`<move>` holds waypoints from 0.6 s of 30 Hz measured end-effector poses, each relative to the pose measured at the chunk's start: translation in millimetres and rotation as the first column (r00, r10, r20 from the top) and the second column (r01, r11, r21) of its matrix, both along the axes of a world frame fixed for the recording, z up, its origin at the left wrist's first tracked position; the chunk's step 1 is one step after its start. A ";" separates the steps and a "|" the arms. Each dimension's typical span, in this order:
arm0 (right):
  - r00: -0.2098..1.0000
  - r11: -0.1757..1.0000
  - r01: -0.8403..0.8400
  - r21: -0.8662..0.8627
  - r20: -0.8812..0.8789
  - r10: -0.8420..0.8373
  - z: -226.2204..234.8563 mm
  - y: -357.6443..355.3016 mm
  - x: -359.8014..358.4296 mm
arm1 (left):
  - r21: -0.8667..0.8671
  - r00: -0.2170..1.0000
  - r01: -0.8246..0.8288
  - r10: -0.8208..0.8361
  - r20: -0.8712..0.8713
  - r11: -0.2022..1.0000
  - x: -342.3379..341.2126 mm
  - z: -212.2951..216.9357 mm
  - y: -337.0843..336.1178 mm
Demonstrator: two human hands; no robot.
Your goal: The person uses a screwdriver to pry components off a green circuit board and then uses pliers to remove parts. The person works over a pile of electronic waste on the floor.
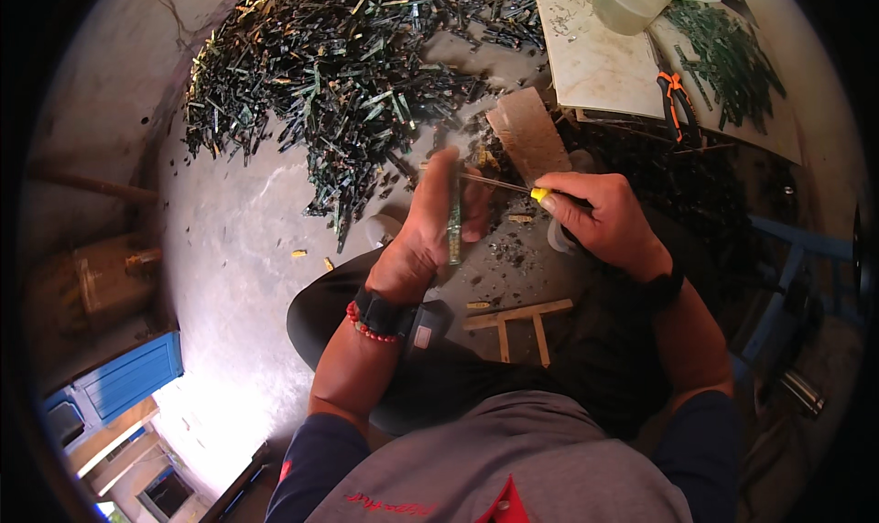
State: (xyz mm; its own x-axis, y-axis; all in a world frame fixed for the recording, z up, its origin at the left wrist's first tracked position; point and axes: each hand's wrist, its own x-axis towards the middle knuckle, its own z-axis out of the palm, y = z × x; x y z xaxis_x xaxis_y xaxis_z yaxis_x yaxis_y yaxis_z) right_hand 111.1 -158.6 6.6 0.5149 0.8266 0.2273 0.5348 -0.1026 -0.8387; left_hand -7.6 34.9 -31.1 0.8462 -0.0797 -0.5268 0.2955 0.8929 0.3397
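My left hand [423,226] is closed around a narrow green strip [455,223], which looks like a piece of circuit board and stands lengthwise between thumb and fingers. In my right hand [600,210] is a screwdriver [499,184] with a thin metal shaft and a yellow collar. Its shaft points left and reaches the upper part of the strip. The tip is hidden at my left fingers, so I cannot tell exactly where it touches. Just beyond the hands lies a flat brownish slab [529,137]. Dark crumbs and small yellowish pieces [520,218] are scattered on the floor below the screwdriver.
A large heap of dark strips [339,84] covers the floor at the far left. On a pale board [595,75] at the far right are a translucent scoop [627,3], orange-handled pliers [676,107] and green strips [728,61]. A small wooden frame [517,315] lies between my legs.
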 end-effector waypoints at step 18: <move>0.883 0.959 -0.062 -0.277 -0.463 -0.077 12.5 -11.1 11.2 | -0.042 0.996 0.070 -0.072 -0.052 0.997 0.5 -5.0 -7.2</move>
State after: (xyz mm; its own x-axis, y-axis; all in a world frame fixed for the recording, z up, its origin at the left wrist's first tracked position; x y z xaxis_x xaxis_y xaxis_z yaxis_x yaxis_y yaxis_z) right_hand 122.3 -169.7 19.1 0.5094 0.8151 -0.2759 0.0886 -0.3686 -0.9254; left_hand -7.1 27.7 -36.1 0.8081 -0.1608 -0.5667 0.3756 0.8817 0.2855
